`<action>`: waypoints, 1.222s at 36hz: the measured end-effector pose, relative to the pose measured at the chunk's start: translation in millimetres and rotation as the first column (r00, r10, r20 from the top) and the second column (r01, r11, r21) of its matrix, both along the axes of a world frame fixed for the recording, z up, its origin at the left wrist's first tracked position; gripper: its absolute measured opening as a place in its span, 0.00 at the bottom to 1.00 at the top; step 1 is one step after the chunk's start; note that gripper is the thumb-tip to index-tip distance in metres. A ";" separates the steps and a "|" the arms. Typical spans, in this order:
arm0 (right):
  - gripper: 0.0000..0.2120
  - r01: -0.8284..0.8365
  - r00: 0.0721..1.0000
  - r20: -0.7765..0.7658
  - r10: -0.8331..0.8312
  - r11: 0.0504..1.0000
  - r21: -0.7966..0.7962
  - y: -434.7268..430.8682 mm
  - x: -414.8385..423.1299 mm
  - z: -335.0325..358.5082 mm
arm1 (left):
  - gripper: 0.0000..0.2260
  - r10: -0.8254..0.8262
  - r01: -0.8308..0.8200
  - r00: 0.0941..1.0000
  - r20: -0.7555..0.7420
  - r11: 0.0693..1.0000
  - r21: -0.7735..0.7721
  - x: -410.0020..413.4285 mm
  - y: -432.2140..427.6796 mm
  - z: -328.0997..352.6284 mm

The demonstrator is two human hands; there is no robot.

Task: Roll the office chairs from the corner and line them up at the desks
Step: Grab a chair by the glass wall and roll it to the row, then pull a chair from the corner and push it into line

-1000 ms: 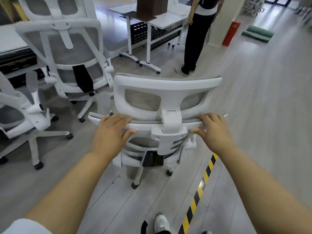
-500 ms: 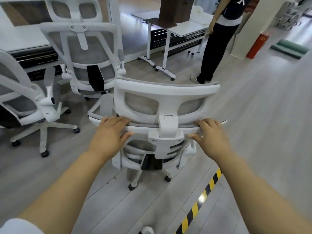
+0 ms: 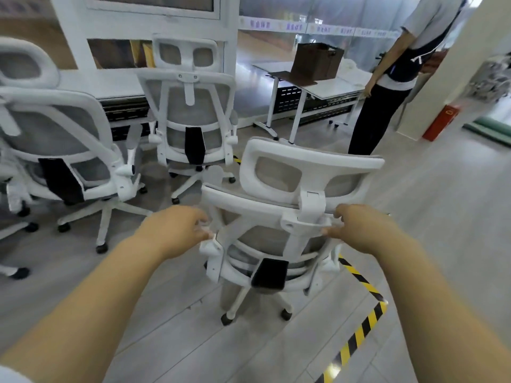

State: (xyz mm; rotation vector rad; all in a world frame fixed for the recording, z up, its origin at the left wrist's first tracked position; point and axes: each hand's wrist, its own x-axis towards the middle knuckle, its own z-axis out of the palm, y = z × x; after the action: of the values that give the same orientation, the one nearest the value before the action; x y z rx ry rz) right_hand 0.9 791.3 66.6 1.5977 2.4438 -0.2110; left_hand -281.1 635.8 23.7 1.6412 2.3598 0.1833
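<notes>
Now chair (image 3: 266, 241) in both hands (image 3: 174, 230) (image 3: 362, 228)

Nothing here can be read for certain: the purple characters on the white strip (image 3: 304, 26) along the glass partition (image 3: 265, 48) are too blurred, as are the pale mark on the red box (image 3: 441, 123) and the white mark on the bystander's dark vest (image 3: 405, 69).

White plastic chair (image 3: 287, 217) frame, grey mesh back, glossy floor (image 3: 442, 205)
</notes>
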 end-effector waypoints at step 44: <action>0.28 -0.948 -0.222 0.055 0.974 -0.202 -0.244 -685.4 -619.4 -29.2 | 0.20 0.999 -0.977 -0.045 -0.001 -0.045 -0.207 -201.4 -775.3 -7.6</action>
State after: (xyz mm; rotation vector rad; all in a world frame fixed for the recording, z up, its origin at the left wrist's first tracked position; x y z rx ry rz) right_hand -618.5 106.0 37.4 -0.8251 2.5079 0.1463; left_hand -482.5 -139.5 16.1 -0.6050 2.7619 0.3469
